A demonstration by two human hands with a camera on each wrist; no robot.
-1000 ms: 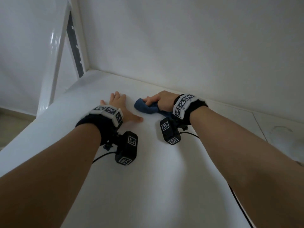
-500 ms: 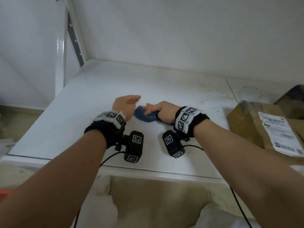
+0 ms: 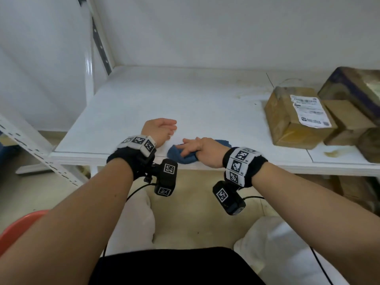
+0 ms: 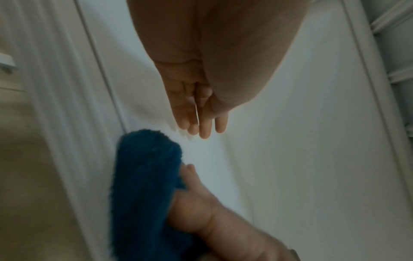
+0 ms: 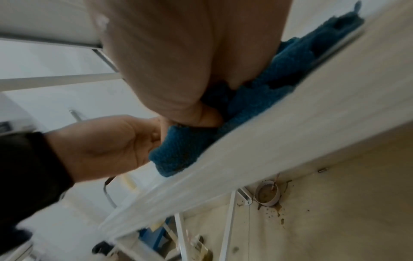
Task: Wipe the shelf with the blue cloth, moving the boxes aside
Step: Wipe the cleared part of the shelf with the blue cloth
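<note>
One white shelf (image 3: 185, 103), stained rightward

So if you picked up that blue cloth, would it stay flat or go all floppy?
Probably floppy: the blue cloth already lies bunched and folded under the right hand. Its fuzzy pile suggests it is soft and light, and likely drags on the shelf rather than sliding.

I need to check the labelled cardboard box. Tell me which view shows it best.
The head view: the labelled cardboard box sits whole on the white shelf, right of the blue cloth, label facing up. Neither wrist view shows it, only hands, cloth and shelf.
</note>
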